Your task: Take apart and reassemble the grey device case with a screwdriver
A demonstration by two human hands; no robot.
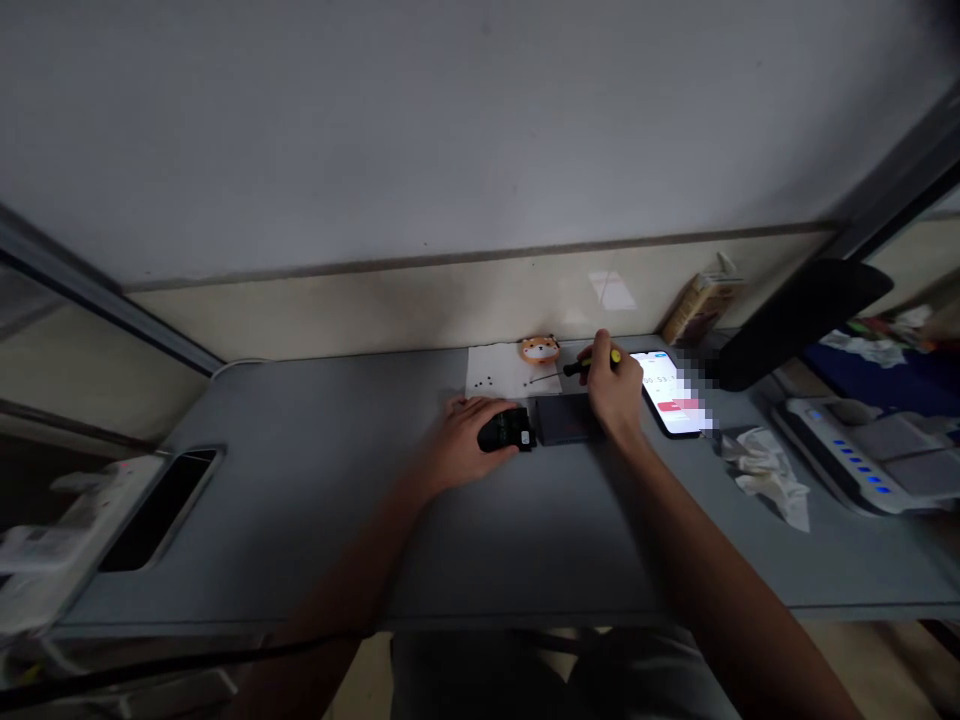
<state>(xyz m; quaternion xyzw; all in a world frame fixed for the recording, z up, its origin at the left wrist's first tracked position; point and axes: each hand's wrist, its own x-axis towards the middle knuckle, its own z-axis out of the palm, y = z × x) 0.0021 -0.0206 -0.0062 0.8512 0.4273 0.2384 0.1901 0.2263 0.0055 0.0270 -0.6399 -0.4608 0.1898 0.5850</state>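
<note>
At desk (pixel 300 520) | left hand (pixel 457 445) on mouse (pixel 507 430) | right hand (pixel 613 395) grips screwdriver (pixel 579 367)

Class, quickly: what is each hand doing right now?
Left hand: closed on a small black device.
Right hand: closed, holding a black-and-yellow screwdriver.
</note>
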